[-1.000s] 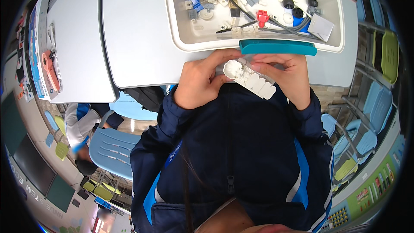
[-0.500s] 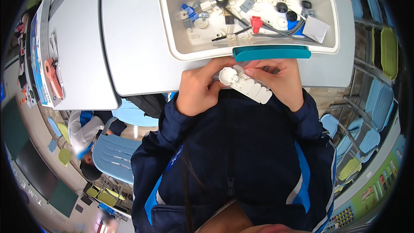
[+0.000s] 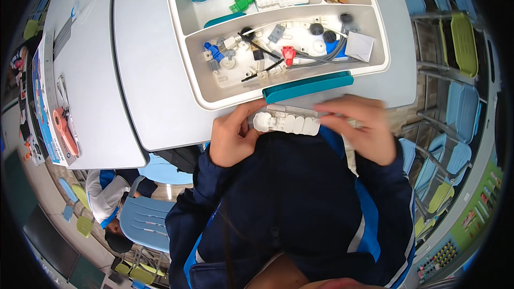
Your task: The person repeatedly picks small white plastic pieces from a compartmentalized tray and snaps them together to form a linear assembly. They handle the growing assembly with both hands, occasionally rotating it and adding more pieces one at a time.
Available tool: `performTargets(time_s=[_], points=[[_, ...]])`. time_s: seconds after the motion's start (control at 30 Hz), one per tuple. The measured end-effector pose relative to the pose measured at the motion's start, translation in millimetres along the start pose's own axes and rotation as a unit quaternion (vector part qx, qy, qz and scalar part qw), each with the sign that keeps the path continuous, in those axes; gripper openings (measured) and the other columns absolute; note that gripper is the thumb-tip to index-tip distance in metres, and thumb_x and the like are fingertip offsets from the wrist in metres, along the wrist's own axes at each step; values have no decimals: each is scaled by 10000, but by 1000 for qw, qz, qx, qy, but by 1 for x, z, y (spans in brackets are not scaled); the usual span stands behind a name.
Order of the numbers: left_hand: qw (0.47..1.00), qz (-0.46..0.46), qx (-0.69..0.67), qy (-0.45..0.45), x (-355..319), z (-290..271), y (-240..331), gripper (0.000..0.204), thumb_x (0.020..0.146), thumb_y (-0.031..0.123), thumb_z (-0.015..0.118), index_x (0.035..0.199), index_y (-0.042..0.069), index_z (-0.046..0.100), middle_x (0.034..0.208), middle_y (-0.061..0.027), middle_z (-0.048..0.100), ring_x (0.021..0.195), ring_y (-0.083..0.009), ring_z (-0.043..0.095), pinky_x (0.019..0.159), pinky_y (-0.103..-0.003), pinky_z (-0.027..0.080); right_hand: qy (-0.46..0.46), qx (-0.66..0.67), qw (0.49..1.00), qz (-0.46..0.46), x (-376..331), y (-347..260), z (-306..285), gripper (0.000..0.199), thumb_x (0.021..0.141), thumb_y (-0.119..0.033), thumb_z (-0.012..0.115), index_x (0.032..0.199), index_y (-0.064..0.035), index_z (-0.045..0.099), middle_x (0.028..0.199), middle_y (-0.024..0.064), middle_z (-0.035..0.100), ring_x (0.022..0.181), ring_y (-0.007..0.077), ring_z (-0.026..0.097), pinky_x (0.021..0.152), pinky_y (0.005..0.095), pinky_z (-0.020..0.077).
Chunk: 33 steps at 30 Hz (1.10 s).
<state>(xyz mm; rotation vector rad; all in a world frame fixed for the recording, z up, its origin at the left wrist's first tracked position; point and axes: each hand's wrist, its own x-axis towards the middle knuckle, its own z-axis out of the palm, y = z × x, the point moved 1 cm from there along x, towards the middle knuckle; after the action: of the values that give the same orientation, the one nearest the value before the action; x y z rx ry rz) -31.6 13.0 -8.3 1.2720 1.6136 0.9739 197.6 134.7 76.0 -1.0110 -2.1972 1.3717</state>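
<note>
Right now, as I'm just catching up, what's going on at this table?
A person's left hand grips the left end of a white brick assembly by the table's near edge. The right hand, blurred, is at its other end; whether it touches is unclear. Just beyond, a divided white tray holds loose parts, including a red piece.

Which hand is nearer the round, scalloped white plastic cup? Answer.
Left: the left hand is beside the cup; the right hand, by the right end of the white plastic strip.
</note>
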Motion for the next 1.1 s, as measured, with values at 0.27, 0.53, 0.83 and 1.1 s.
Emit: performTargets(time_s=[0.27, 0.53, 0.83, 1.1], points=[[998, 31, 27, 48, 0, 3, 8, 517, 739, 7, 828, 1231, 102, 700, 723, -69, 636, 497, -130, 452, 495, -269, 421, 32, -223, 971, -83, 68, -6, -55, 169, 888, -34, 733, 1053, -13, 759, 916, 133, 739, 733, 218, 675, 648, 294, 505], [993, 53, 40, 96, -1, 7, -3, 503, 726, 59, 893, 1191, 33, 703, 711, -46, 599, 492, -83, 462, 477, -248, 380, -142, -290, 919, -228, 119, 9, -31, 159, 874, -74, 695, 1026, -47, 735, 899, 131, 682, 872, 345, 654, 768, 440, 521], [994, 44, 64, 73, -3, 4, -5, 536, 718, 54, 853, 1228, 48, 686, 651, -62, 576, 501, -162, 540, 497, -302, 435, -261, -369, 844, -289, 147, 7, 30, 174, 804, -71, 664, 948, -110, 754, 796, 95, 712, 785, 319, 700, 710, 432, 540], [991, 43, 74, 98, -1, 7, -1, 505, 716, 55, 865, 1192, 43, 696, 621, -57, 565, 477, -152, 520, 498, -289, 422, -257, -266, 897, -243, 161, 18, 30, 48, 798, -93, 726, 838, -67, 719, 741, 130, 689, 766, 339, 693, 691, 446, 529]])
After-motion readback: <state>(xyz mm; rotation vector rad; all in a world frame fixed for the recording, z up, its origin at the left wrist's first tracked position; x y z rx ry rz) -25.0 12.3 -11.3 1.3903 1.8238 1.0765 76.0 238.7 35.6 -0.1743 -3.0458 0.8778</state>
